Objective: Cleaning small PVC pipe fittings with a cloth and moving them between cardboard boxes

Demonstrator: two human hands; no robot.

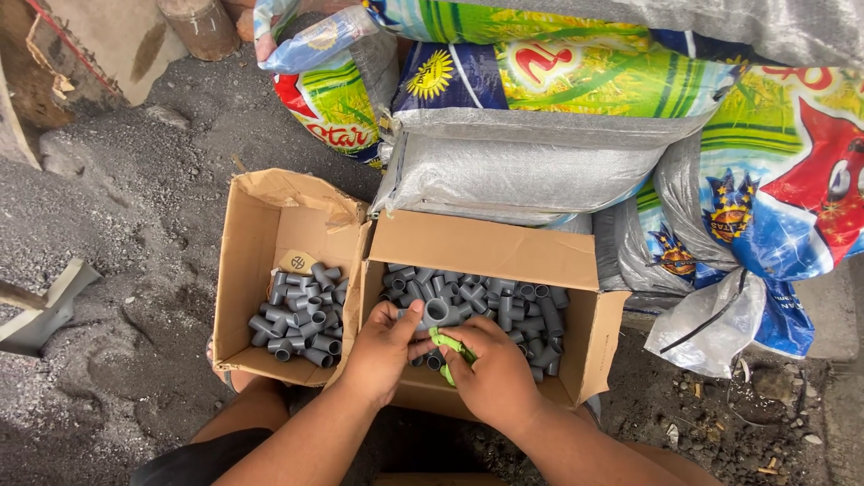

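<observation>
A small green strip (450,346) sits between both hands over the right cardboard box (490,252) of grey pipe pieces (504,301). The right hand (493,373) pinches it; the left hand (382,351) pinches a grey piece. A left box (261,225) holds more. Both rest on gritty grey ground (135,207), with colourful sacks (540,81) far behind.

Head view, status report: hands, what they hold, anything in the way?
Left hand holds grey pipe fitting. Right hand pinches green cloth. Both over right box; nothing blocking.

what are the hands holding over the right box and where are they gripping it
The left hand grips a grey pipe fitting by its lower side; the right hand pinches a green strip at one end.
</observation>
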